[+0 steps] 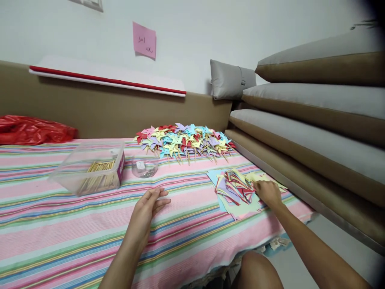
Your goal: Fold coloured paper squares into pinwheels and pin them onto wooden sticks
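Note:
My left hand (150,202) hovers over the striped cloth with its fingers stretched and a little apart, holding nothing. Off to the right, my right hand (269,192) has its fingers bent together at the edge of a pile of cut coloured paper pieces (236,186). Its fingertips meet the paper there, though the exact piece between them is partly hidden. Flat paper sheets (240,210) lie under the pile. Farther back is a heap of finished paper pinwheels (183,140) on thin wooden sticks, in red, yellow, blue, purple and pink.
A clear plastic box (120,168) of wooden sticks (100,170) stands at the left, beside a round clear container (144,166) with small metal pieces. Stacked grey-brown cushions (315,124) border the right side. A red plastic bag (33,130) lies at the far left.

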`<state>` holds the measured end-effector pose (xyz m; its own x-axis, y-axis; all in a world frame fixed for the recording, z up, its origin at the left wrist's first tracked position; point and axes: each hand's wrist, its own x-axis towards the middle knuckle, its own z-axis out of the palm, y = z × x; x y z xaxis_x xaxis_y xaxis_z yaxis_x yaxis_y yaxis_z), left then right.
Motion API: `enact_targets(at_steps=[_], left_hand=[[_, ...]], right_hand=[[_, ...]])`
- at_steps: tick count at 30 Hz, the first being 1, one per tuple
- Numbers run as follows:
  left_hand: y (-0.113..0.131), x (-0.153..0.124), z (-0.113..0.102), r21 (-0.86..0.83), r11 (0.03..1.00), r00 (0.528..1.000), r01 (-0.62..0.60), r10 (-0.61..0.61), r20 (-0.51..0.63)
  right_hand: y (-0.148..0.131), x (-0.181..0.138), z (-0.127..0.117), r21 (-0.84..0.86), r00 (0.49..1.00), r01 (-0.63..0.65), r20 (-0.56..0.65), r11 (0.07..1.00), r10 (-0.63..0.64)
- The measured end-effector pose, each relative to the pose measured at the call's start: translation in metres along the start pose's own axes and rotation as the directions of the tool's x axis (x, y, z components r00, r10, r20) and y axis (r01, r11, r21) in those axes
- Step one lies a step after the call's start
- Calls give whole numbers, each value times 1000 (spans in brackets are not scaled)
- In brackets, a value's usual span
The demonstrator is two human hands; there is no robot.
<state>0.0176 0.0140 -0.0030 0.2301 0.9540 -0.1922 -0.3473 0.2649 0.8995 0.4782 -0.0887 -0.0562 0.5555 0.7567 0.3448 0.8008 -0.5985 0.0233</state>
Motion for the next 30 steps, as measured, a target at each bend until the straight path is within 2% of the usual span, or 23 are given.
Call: enact_targets(at_steps=[3, 5, 8, 10, 12, 14, 16, 18, 19, 21, 23, 27, 30], left_hand=[[1, -2, 1, -2, 1000, 1000, -13, 13, -1], [1, -2, 3, 6, 1000, 1000, -16, 16, 24], [-3, -3, 5, 26, 1000, 998, -16, 14, 65], [-5, -4, 7, 36, 999, 995, -6, 2, 99], [-6, -6, 9, 38, 999, 987, 0, -6, 159], [-5, -9, 10, 17, 1000, 973, 0, -4, 230], [-3, -12, 10, -31, 1000, 956, -6, 15, 293], [-1, -15, 9, -79, 996, 941, -35, 60, 334], [0, -16, 9, -83, 995, 934, -55, 81, 348], [1, -16, 8, -30, 995, 933, -97, 101, 344], [0, -15, 7, 46, 992, 954, -115, 97, 285], [-6, -7, 5, 27, 993, 987, -119, 115, 108], [-11, 0, 2, 21, 993, 993, -120, 120, 23]], right_hand=[[-2, -1, -18, -11, 988, -102, -121, 995, 100], [-2, 1, -35, 8, 960, -164, -230, 986, 161], [-16, 3, -65, 71, 914, -140, -375, 988, 156], [-43, 0, -83, 116, 895, -26, -439, 993, 74], [-84, -10, -98, 163, 860, 135, -510, 977, -34], [-134, -23, -108, 291, 717, 469, -676, 834, -168], [-182, -38, -113, 273, 586, 714, -737, 645, -336], [-219, -51, -114, 292, 523, 822, -727, 489, -445], [-233, -56, -113, 313, 507, 848, -713, 427, -484], [-250, -62, -106, 384, 507, 861, -682, 332, -527], [-257, -66, -97, 465, 536, 842, -660, 275, -525], [-263, -70, -81, 591, 630, 767, -623, 250, -464], [-266, -73, -77, 649, 668, 728, -596, 221, -446]])
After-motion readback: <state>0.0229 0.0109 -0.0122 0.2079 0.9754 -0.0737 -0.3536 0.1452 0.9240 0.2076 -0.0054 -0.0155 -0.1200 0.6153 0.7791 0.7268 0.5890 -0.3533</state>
